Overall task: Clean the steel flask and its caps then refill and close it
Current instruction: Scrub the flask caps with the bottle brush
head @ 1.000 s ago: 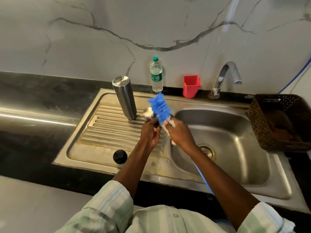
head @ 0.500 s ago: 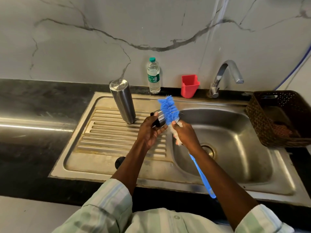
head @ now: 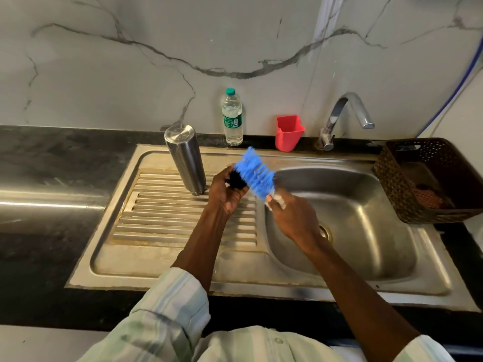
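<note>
Steel flask (head: 186,159) inverted on drainboard; black cap (head: 236,181) w/ blue brush (head: 254,172).

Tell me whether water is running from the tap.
No, the tap shows no stream under its spout, and the sink below it holds no flowing water.

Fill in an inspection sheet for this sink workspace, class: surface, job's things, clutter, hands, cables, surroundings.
Surface: steel sink with ribbed drainboard, set in a dark counter.
Job's things: steel flask standing upside down on the drainboard; dark cap; blue brush against the cap.
Clutter: water bottle, red cup, brown basket.
Hands: left hand grips the cap; right hand grips the brush.
Cables: blue line on the wall, kind unclear.
Surroundings: marble wall, tap.
</note>
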Demonstrator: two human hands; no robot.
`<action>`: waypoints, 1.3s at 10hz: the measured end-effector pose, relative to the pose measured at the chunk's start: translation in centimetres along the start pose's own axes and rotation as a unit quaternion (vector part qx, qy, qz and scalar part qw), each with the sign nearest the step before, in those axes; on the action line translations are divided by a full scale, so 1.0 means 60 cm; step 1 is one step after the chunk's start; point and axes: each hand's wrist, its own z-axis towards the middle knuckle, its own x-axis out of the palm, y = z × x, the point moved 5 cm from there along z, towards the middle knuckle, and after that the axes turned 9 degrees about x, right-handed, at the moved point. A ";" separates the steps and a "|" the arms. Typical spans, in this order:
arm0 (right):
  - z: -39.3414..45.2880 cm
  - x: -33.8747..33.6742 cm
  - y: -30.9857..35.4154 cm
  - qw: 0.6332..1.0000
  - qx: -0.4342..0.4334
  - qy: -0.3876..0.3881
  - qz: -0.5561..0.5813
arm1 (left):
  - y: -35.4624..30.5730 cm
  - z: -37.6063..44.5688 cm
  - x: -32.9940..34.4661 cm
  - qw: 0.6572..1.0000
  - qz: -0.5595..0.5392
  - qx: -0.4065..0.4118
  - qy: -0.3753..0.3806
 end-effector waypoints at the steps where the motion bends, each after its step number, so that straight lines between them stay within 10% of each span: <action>1: -0.006 0.011 0.013 0.995 -0.039 0.010 -0.089 | 0.001 0.008 0.018 1.000 -0.003 0.011 0.009; 3: 0.020 0.011 0.027 0.994 -0.005 0.011 -0.105 | 0.016 -0.004 0.037 0.987 0.142 0.050 0.059; 4: 0.022 0.034 0.015 0.927 0.168 0.180 0.284 | 0.017 -0.002 0.029 0.992 0.089 0.027 0.082; 5: -0.006 0.058 0.033 0.709 0.297 0.311 0.559 | 0.014 0.001 0.027 0.993 0.057 0.000 0.100; 6: 0.000 0.027 0.030 0.976 0.117 0.100 0.155 | -0.011 0.009 0.026 0.977 0.204 0.009 0.062; 7: 0.002 0.026 0.035 0.988 -0.014 -0.008 -0.154 | -0.035 0.011 0.038 0.932 0.360 0.030 0.015; 8: 0.015 0.035 0.029 0.955 0.138 0.127 0.229 | -0.033 0.005 0.052 0.946 0.317 0.044 0.038; 9: 0.008 0.048 0.041 0.701 0.284 0.302 0.580 | -0.019 0.003 0.058 0.985 0.143 -0.013 0.094; 10: 0.015 0.012 0.017 0.972 0.114 0.091 0.184 | -0.020 0.007 0.059 0.966 0.242 0.003 0.088; 11: 0.012 0.003 0.030 0.992 0.004 -0.038 -0.119 | -0.020 0.002 0.067 0.936 0.348 0.017 0.043; 12: 0.021 0.027 0.016 0.947 0.137 0.120 0.265 | -0.024 0.007 0.071 0.944 0.321 0.058 0.046; 13: 0.004 0.055 0.029 0.630 0.287 0.327 0.643 | -0.015 0.004 0.074 0.975 0.196 0.009 0.106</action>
